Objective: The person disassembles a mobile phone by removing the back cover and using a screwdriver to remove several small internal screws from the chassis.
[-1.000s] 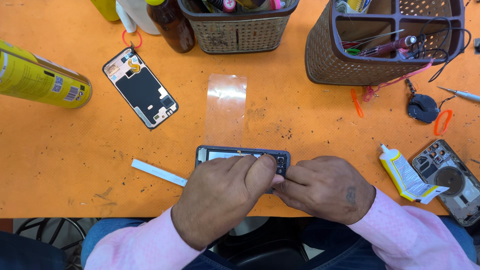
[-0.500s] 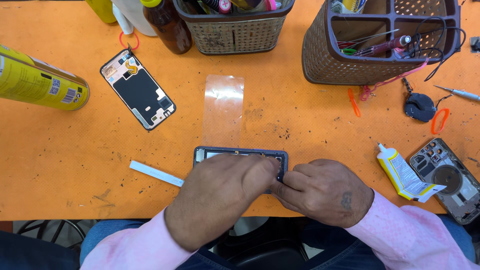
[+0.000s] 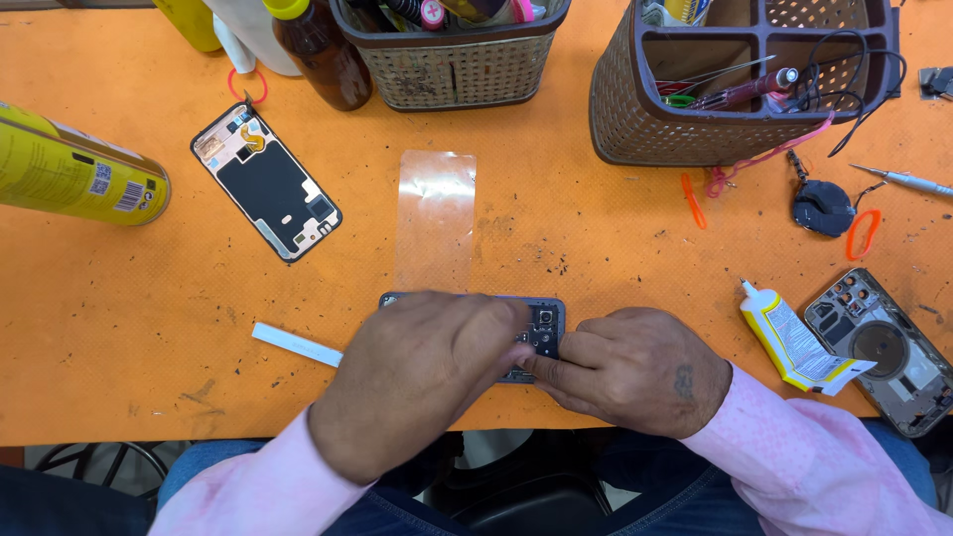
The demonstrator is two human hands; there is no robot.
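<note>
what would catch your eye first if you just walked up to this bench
Two hands, left hand and right hand, meet over a dark opened phone body at the near edge of the bright orange table. A clear plastic film sheet lies just beyond; a yellow spray can lies far left.

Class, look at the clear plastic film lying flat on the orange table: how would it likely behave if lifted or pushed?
The clear film looks very thin, so it is probably floppy and light. Lying flat on the table, it may cling and be awkward to lift.
</note>
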